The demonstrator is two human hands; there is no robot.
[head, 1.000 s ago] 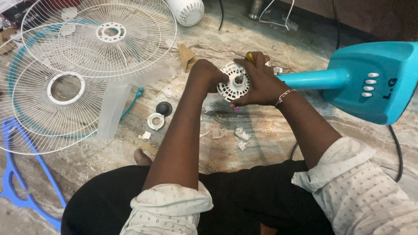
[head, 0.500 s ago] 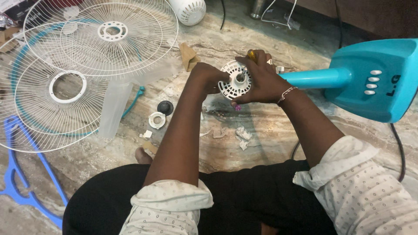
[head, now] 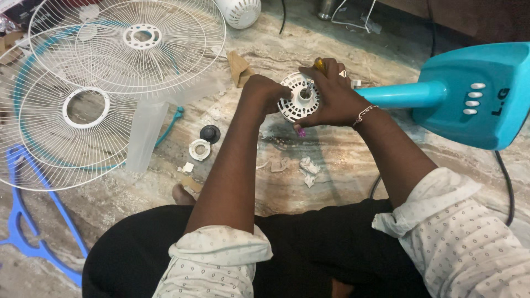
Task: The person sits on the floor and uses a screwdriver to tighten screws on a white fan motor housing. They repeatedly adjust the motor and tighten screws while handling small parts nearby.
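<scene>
Right hand [head: 331,96]: we clasp the white motor housing [head: 298,98] from its right, a yellow-handled tool [head: 319,64] under the fingers.
Left hand [head: 265,91]: we close on the housing's left rim.
Housing: between both hands, touching each, at the end of the teal fan neck [head: 400,94], which runs right.
Fan grilles [head: 127,49]: well left of the housing.

White motor cover [head: 298,99] half hidden under hands, screwdriver [head: 319,64] perhaps, only yellow tip showing, teal fan base [head: 475,94] cut off at right edge
</scene>
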